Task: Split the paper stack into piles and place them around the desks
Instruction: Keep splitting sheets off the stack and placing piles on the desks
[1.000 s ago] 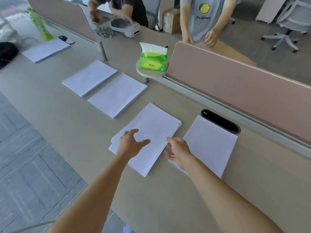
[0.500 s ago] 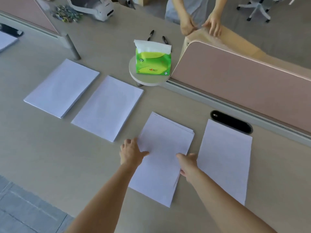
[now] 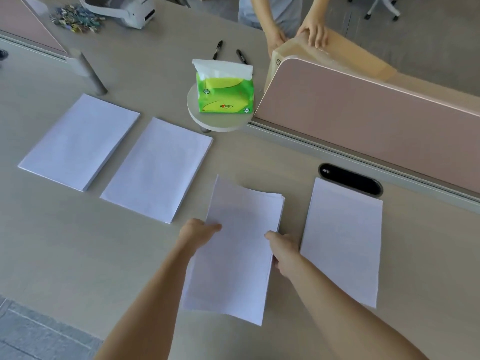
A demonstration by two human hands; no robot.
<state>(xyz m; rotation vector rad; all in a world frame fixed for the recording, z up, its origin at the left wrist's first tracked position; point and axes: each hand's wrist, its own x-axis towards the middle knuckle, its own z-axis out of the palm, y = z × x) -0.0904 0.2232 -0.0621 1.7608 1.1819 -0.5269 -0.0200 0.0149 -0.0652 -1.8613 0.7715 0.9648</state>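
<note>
Several white paper piles lie in a row on the beige desk (image 3: 65, 242). The middle paper stack (image 3: 239, 255) is gripped at both long edges: my left hand (image 3: 194, 233) pinches its left edge, my right hand (image 3: 284, 249) its right edge. The stack's far end is lifted and its sheets are slightly fanned. A thin pile (image 3: 342, 242) lies just to its right. Two thicker piles rest to the left, one (image 3: 158, 168) near and one (image 3: 78, 141) farther.
A green tissue pack (image 3: 224, 93) sits on a round stand (image 3: 220, 122). The pink divider (image 3: 363, 120) runs along the back right, with a black cable slot (image 3: 350, 179) before it. Two pens (image 3: 230, 51), a white device (image 3: 124, 9) and another person's hands (image 3: 314, 32) lie beyond.
Both hands went from resting on top of the middle stack to gripping its side edges, and its far end has risen. The view has moved closer and downward.
</note>
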